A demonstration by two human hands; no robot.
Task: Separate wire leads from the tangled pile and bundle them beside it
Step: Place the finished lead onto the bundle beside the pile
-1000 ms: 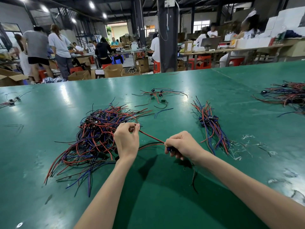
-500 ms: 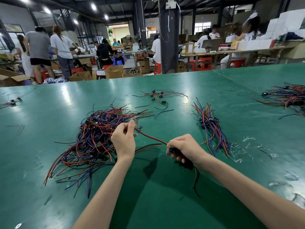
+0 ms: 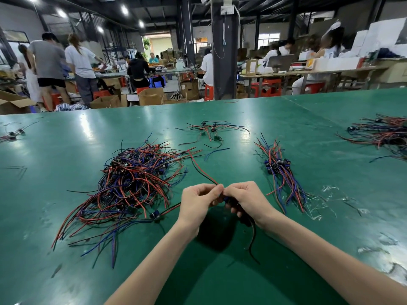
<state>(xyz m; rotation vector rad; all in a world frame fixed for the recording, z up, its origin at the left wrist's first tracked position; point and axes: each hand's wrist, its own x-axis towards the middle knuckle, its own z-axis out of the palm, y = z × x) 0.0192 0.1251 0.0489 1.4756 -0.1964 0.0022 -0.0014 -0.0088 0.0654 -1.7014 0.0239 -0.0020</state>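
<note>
Closest to the camera, the left hand [image 3: 198, 201] and right hand [image 3: 246, 201] meet fingertip to fingertip above the glossy green table top [image 3: 66, 260]. Both have thumb and fingers pinched together on a thin red-and-black wire lead [image 3: 202, 170], which runs up and away toward the pile. The right hand's lower fingers also curl round a dark blue end piece, and a black tail [image 3: 253, 238] hangs below the wrist.

Left of the hands sprawls the tangled pile of red, blue and black wire leads [image 3: 132, 179]. Right of them, well apart from it, lies a bundle of red and blue leads [image 3: 279, 172]. Farther back sit a small scatter of leads [image 3: 209, 130] and a heap at the right edge [image 3: 383, 133]. Beyond the table stand a dark pillar [image 3: 224, 51], cardboard boxes [image 3: 152, 95] and people [image 3: 81, 62].
</note>
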